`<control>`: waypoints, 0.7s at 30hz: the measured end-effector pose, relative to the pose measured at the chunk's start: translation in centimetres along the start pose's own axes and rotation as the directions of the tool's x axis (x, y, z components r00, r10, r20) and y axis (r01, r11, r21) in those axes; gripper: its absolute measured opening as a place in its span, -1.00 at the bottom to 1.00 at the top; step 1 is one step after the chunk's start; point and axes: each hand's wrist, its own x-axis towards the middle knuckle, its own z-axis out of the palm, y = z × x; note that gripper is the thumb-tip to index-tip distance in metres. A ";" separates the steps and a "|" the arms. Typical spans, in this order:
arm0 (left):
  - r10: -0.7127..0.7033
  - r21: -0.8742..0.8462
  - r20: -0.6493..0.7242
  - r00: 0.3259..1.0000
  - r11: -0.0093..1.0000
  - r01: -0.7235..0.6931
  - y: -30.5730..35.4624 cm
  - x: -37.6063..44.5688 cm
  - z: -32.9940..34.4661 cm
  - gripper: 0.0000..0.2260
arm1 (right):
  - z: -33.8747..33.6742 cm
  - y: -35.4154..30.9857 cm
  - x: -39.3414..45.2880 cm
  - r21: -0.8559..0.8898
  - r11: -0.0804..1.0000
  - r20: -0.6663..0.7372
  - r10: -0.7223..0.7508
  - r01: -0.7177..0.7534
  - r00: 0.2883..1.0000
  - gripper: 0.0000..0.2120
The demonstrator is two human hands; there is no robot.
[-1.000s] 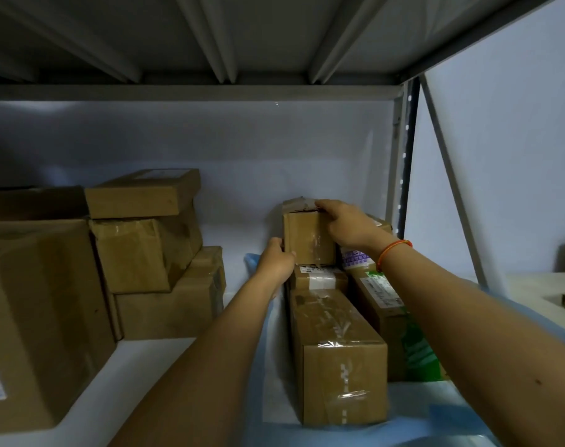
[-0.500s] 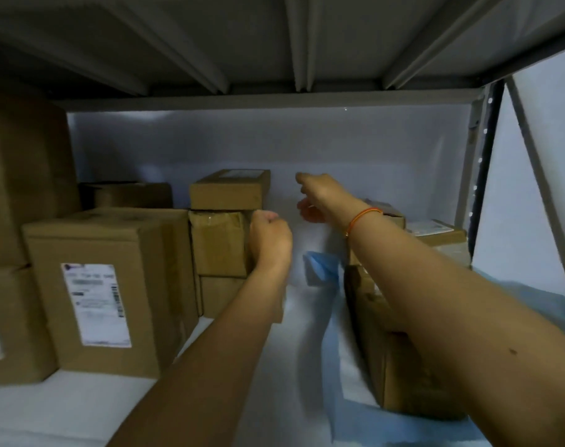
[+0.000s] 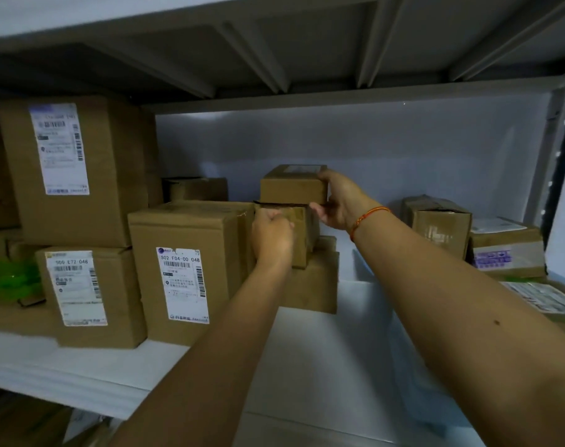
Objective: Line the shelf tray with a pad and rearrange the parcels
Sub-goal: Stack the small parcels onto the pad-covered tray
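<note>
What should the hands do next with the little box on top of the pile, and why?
Probably lift the small top box straight up off the taped box beneath. The right hand already grips its right end, and the left hand rests against the taped box, likely steadying the stack.

Grey metal shelf deck overhead (image 3: 307, 37), underside ribbed with angled stiffeners, front lip pale. Plain white back wall (image 3: 371, 146) behind the bay, brightest just under the upper deck and dimmer toward the bottom. Grey perforated steel upright (image 3: 547, 150) at right, dark post beside it. White flat shelf board (image 3: 307, 356) below, front edge blurred. Light dim overall.
</note>
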 end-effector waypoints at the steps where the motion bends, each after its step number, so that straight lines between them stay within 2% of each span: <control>1: 0.001 -0.005 0.003 1.000 1.000 -0.001 0.0 -0.1 0.0 -0.80 | -0.1 0.0 -0.1 0.013 1.000 -0.013 -0.012 0.013 1.000 -0.73; 6: -0.008 -0.050 0.004 1.000 0.999 0.008 0.8 -0.9 0.3 -0.80 | -1.7 0.0 -1.2 0.064 0.991 -0.079 -0.112 0.117 0.991 -0.81; 10: -0.033 -0.096 0.010 0.999 0.995 0.034 1.4 -1.5 0.9 -0.83 | -4.3 -0.5 -3.2 0.065 0.974 -0.188 -0.201 0.216 0.961 -0.85; 14: -0.095 -0.196 0.098 0.991 0.974 0.113 2.5 -3.2 2.0 -0.63 | -7.5 -1.0 -5.6 0.107 0.937 -0.309 -0.288 0.333 0.907 -0.86; 17: -0.109 -0.242 0.202 0.973 0.958 0.157 2.8 -4.9 2.9 -0.52 | -9.7 -1.3 -7.6 0.144 0.905 -0.347 -0.332 0.400 0.877 -0.77; 21: -0.093 -0.336 0.307 0.947 0.920 0.200 3.2 -7.3 4.1 -0.58 | -12.4 -1.3 -10.2 0.187 0.890 -0.335 -0.340 0.415 0.879 -0.76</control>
